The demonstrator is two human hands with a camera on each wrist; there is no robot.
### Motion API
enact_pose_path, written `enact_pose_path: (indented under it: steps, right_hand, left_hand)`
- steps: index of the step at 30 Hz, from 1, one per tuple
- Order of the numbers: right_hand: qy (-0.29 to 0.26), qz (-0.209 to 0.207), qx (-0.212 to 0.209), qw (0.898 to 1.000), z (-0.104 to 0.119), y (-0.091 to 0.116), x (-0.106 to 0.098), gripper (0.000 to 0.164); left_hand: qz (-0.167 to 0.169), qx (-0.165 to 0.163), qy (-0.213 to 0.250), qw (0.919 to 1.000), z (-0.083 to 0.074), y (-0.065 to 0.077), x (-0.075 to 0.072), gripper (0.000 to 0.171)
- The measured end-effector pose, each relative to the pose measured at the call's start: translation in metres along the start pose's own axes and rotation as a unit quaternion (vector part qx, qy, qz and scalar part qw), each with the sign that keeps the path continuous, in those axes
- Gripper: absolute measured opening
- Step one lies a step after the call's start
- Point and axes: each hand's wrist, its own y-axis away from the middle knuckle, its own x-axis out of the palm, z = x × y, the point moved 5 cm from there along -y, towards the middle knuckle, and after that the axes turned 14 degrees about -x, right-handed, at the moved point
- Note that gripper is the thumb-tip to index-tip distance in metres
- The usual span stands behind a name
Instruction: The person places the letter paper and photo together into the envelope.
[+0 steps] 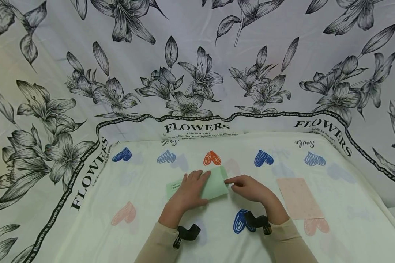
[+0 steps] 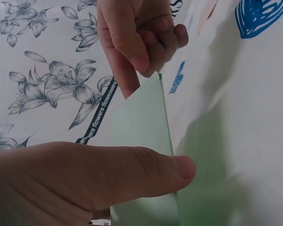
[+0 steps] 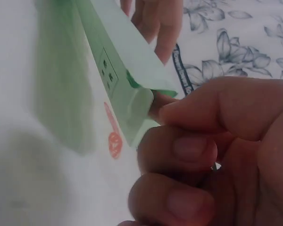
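A slim pale green paper box [image 1: 217,184] lies tilted near the middle of the bed-like surface. My left hand [image 1: 189,190] holds it from above, the thumb [image 2: 160,172] across its near side and the other fingers on the far side. At the box's right end is my right hand [image 1: 250,188]. Its index finger touches that end, while the other fingers are bent. Up close in the right wrist view, an end flap [image 3: 140,106] stands partly out, with a fingertip at the opening beside it. The inside of the box is hidden.
To the right lies a flat pink sheet [image 1: 301,199], partly over a pink printed heart. White cloth printed with hearts [image 1: 263,158] covers the surface. Behind it hangs a flower-patterned curtain [image 1: 191,84]. Black camera mounts [image 1: 188,232] sit on both wrists.
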Motion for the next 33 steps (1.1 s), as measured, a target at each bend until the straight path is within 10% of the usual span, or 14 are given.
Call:
enact_pose_path:
  steps: [6,13,22,33]
  right_hand:
    - [-0.008,0.028,0.008,1.0,0.0,0.002,-0.001,0.039]
    - [0.041,-0.045,0.037,0.997,-0.012,0.018,-0.037,0.035]
    - [0.178,-0.127,0.152,0.964,-0.047,0.06,-0.093,0.039]
    - [0.187,-0.064,0.27,0.942,-0.081,0.093,-0.101,0.05]
  left_hand:
    - [0.005,0.004,-0.001,1.0,-0.004,0.002,0.0,0.098]
    - [0.001,0.003,0.005,1.0,0.0,0.003,-0.004,0.094]
    - [0.004,0.0,-0.001,1.0,0.004,0.001,-0.002,0.092]
    - [0.005,-0.008,0.0,1.0,0.007,0.002,0.0,0.093]
